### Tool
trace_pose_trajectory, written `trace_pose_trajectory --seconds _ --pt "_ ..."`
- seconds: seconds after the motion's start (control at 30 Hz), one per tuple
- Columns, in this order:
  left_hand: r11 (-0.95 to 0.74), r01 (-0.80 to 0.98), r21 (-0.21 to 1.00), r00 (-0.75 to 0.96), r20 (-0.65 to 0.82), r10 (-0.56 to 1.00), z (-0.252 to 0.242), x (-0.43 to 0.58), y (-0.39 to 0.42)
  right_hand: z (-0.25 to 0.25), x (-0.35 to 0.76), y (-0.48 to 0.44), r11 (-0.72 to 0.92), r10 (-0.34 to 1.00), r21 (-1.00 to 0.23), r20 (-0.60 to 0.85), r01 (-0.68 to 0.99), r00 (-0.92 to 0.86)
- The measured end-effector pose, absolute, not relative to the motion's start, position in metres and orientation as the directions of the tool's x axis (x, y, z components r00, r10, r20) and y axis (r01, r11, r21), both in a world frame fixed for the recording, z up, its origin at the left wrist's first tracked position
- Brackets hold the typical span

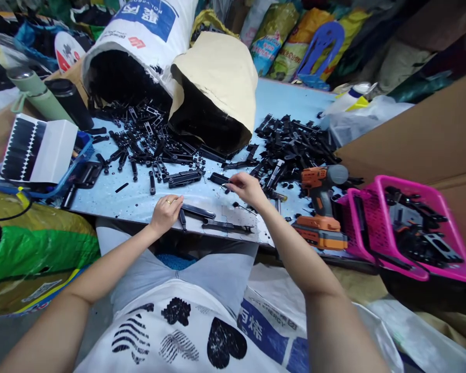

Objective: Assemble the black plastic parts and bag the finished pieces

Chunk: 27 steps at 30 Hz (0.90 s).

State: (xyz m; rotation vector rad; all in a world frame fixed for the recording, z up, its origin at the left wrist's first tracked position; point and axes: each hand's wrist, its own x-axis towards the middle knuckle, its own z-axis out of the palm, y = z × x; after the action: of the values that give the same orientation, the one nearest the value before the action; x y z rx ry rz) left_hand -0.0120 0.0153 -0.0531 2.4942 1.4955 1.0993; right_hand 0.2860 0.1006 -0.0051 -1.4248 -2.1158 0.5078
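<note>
My left hand (166, 212) is closed on the left end of a long black bar-like part (197, 211) near the table's front edge. A short black arm (182, 219) hangs down from that end beside my fingers. In front of it lies another long, thin black part (227, 227). My right hand (248, 187) pinches its fingertips together beside a small black block (218, 178); a tiny shiny thing shows at the tips, too small to name. A thin metal pin-like piece (244, 208) lies below that hand. Left of the block rests a chunky black assembled part (184, 178).
Heaps of black parts (295, 140) spill across the table, some from open sacks (217, 77). An orange cordless drill (320, 207) stands right, beside a pink basket (380, 207) of parts. At left are a blue tray (86, 150) and a green bottle (42, 93).
</note>
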Motion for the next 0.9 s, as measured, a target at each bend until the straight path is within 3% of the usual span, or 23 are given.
trace_pose_trajectory --seconds 0.1,0.2,0.3,0.4,0.53,0.63,0.73,0.8,0.9 --pt "-0.593 0.738 0.323 0.383 0.522 0.762 -0.052 -0.018 0.019 0.0 0.268 0.056 0.303 0.933 -0.746 0.106 0.592 -0.344" --pt "-0.648 0.703 0.292 0.462 0.506 0.729 -0.051 -0.024 0.019 0.003 0.258 0.032 0.265 0.919 -0.763 0.014 0.59 -0.394" --pt "-0.681 0.677 0.28 0.513 0.484 0.709 -0.049 -0.029 0.019 0.008 0.252 0.026 0.304 0.904 -0.654 -0.033 0.693 -0.427" --pt "-0.678 0.676 0.29 0.52 0.464 0.717 -0.045 -0.029 0.02 0.011 0.245 0.022 0.413 0.872 -0.438 -0.062 0.798 -0.485" --pt "-0.574 0.761 0.304 0.381 0.506 0.774 -0.039 -0.024 0.008 0.01 0.237 0.01 0.501 0.832 -0.211 -0.151 0.839 -0.534" --pt "-0.348 0.88 0.324 0.204 0.404 0.892 -0.037 -0.015 -0.012 0.002 0.221 0.004 0.557 0.817 -0.282 0.016 0.781 -0.576" --pt "-0.124 0.954 0.272 0.102 0.096 0.99 -0.036 0.002 -0.03 -0.013 0.191 0.008 0.645 0.757 -0.398 0.211 0.652 -0.619" --pt "-0.033 0.97 0.239 0.055 -0.085 0.995 -0.035 0.015 -0.035 -0.025 0.171 0.014 0.662 0.735 -0.46 0.242 0.591 -0.634" --pt "0.055 0.969 0.241 -0.007 -0.196 0.981 -0.032 0.03 -0.033 -0.039 0.156 0.02 0.609 0.768 -0.555 0.234 0.567 -0.596"
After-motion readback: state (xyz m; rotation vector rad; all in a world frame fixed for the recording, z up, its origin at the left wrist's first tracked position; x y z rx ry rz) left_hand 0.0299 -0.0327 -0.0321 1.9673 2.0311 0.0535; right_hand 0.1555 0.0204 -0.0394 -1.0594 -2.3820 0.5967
